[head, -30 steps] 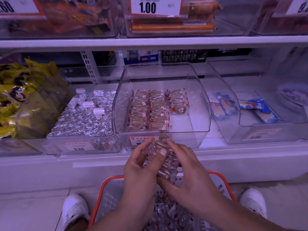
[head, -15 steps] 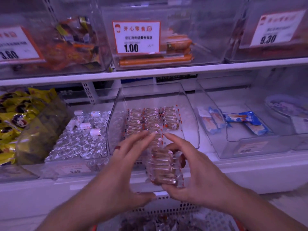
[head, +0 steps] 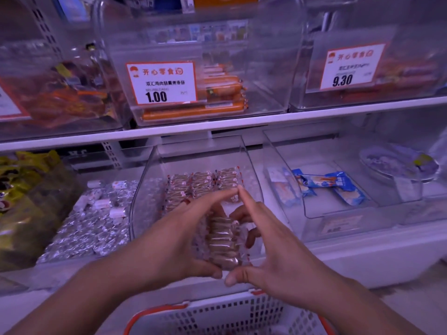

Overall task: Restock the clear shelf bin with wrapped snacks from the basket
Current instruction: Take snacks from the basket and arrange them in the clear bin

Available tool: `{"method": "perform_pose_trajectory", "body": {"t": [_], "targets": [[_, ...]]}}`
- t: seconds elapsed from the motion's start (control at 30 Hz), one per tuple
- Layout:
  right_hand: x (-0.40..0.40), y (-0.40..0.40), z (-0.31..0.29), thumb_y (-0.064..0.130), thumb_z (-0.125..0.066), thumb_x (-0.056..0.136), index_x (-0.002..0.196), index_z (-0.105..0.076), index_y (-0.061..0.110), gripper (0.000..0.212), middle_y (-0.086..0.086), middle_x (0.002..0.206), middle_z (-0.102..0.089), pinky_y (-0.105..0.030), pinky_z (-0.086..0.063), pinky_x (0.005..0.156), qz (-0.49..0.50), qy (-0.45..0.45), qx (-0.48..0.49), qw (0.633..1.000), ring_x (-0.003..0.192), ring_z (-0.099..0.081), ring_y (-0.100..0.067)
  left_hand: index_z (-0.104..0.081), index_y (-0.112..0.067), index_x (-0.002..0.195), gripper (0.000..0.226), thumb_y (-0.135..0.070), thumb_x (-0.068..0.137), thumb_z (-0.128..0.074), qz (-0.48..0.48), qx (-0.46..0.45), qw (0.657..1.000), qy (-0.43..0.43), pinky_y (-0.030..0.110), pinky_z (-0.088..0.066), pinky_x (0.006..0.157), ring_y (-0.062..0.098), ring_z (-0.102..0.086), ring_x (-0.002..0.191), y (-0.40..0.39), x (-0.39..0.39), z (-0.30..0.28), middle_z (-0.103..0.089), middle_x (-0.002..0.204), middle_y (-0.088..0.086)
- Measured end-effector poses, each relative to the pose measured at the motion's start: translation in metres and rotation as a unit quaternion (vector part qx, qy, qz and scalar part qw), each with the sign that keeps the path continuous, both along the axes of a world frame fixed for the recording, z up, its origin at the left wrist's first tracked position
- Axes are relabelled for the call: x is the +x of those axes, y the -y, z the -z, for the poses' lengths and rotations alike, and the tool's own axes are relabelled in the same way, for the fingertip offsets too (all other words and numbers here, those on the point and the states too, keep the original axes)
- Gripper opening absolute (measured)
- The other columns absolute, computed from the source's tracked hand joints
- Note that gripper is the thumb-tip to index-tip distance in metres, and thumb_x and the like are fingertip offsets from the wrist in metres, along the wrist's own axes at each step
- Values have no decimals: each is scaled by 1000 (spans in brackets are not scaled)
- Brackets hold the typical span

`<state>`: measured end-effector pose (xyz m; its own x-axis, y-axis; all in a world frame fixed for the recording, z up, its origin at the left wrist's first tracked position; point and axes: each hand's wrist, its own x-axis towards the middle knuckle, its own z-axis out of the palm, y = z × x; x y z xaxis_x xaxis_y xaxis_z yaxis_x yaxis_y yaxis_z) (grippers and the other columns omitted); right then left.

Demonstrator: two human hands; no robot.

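I see two hands holding one stack of wrapped snacks (head: 223, 240) between them, just in front of the clear shelf bin (head: 142, 201). My left hand (head: 174, 240) has its grip closed on the stack's left side, thumb under it; my right hand (head: 271, 257) presses the right side, index finger stretched up to meet the left fingertips. I count roughly eight wrapped pieces in the stack, though the wrappers blur together. Inside the bin, three rows of the same snacks (head: 200, 182) lie side by side toward the back. Below my wrists sits one white basket with an orange rim (head: 229, 313); what it holds I cannot tell.

The lower shelf carries four bins in a row: yellow packets (head: 21, 189) at far left, silver foil sweets (head: 89, 226), the clear one, and one holding about three blue wrapped bars (head: 333, 184). The white upper shelf (head: 217, 129) carries three clear bins and two readable price cards, 1.00 (head: 162, 83) and 9.30 (head: 350, 68). The light is dim and purplish.
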<state>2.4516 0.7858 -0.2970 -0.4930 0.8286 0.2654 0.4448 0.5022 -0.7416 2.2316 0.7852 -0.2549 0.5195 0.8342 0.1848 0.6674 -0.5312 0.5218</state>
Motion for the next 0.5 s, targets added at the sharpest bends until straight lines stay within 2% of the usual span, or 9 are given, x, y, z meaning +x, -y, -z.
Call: {"method": "perform_pose_trajectory", "body": {"t": [0.07, 0.13, 0.2, 0.3, 0.4, 0.5], "targets": [[0, -1, -1, 66, -81, 57, 144, 12, 62, 128, 36, 129, -36, -29, -49, 94, 16, -20, 4, 1000, 115, -49, 2, -24, -56, 144, 112, -38, 57, -91, -1, -25, 998, 51, 10, -40, 99, -5, -51, 123, -8, -2, 2, -49, 130, -33], [2, -5, -2, 70, -80, 55, 144, 11, 62, 127, 34, 138, -33, -27, -47, 98, 37, -37, 8, 999, 121, -45, 6, -29, -50, 144, 108, -33, 57, -90, -12, -36, 995, 89, 6, -41, 92, -2, -57, 117, -20, -2, 8, -54, 122, -25], [7, -10, -2, 79, -70, 57, 148, 4, 57, 119, 30, 141, -34, -21, -45, 97, 79, -69, 17, 994, 124, -42, 11, -34, -45, 142, 106, -20, 56, -91, -36, -46, 991, 120, 7, -44, 87, -1, -61, 108, -40, -1, 15, -55, 116, -19], [20, -21, 4, 70, -66, 70, 152, -16, 42, 100, 27, 134, -44, -20, -49, 91, 159, -149, 18, 976, 125, -45, 6, -38, -35, 141, 101, -2, 60, -89, -77, -69, 981, 164, 8, -48, 78, 0, -64, 98, -82, 2, 29, -57, 113, -4], [26, -27, 10, 62, -64, 73, 151, -24, 38, 91, 27, 129, -48, -17, -48, 90, 190, -163, 22, 968, 122, -48, 4, -37, -40, 140, 99, -6, 62, -89, -89, -104, 980, 147, 14, -53, 76, 7, -65, 97, -123, 17, 46, -58, 114, -2], [24, -29, 16, 58, -64, 80, 145, -28, 44, 76, 26, 128, -48, -15, -48, 88, 194, -159, 36, 967, 122, -49, 3, -38, -33, 140, 97, -5, 63, -88, -63, -138, 982, 111, 14, -54, 71, -1, -66, 88, -152, 32, 70, -58, 110, -4]]}}
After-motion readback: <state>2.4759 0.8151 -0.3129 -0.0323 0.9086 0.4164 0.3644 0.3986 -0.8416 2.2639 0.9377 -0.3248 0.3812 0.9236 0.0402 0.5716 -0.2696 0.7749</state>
